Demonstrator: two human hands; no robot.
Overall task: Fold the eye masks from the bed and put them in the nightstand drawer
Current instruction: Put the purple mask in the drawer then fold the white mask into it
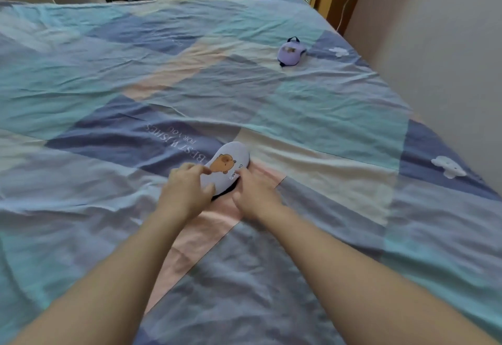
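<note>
Both hands, the left hand [187, 190] and right hand [254, 195], pinch the eye mask [226, 165] between them. It looks soft and light. Best gripped at its ends.

Both hands [217, 192] on eye mask [228, 166] — bed [298, 105]

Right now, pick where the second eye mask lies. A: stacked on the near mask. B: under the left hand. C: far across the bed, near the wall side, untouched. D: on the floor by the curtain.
C: the second eye mask lies alone on the bedsheet, far from both hands.
</note>
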